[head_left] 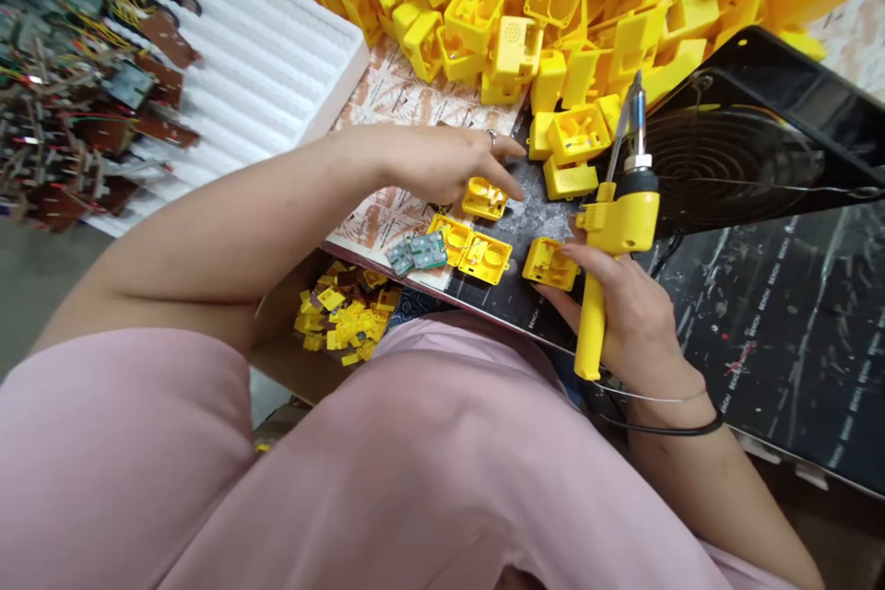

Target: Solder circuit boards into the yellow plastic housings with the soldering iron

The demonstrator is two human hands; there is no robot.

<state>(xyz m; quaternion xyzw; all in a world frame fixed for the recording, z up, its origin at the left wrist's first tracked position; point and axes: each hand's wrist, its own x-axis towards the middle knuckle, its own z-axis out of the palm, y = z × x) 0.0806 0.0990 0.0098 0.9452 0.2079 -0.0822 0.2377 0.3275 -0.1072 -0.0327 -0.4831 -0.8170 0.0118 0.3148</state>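
Note:
My left hand (pixel 449 161) reaches over the mat with its fingers stretched and apart, just above a small yellow plastic casing (pixel 486 200). Whether it touches that casing is hard to see. A yellow soldering gun (pixel 622 221), metal tip pointing up and away, is in my right hand (pixel 636 309). The same hand's thumb and fingers also hold the edge of another yellow casing (pixel 551 264). Between my hands lies an opened casing (pixel 485 258) with its inside facing up. Small green circuit boards (pixel 418 253) rest at its left side.
Yellow casings (pixel 477 14) are heaped across the back. A black fan (pixel 719 147) stands at the right. Wired boards (pixel 103 101) crowd a white foam sheet (pixel 277 46) at the left. Below the table edge, a cardboard box (pixel 304 373) holds small yellow pieces (pixel 352 318).

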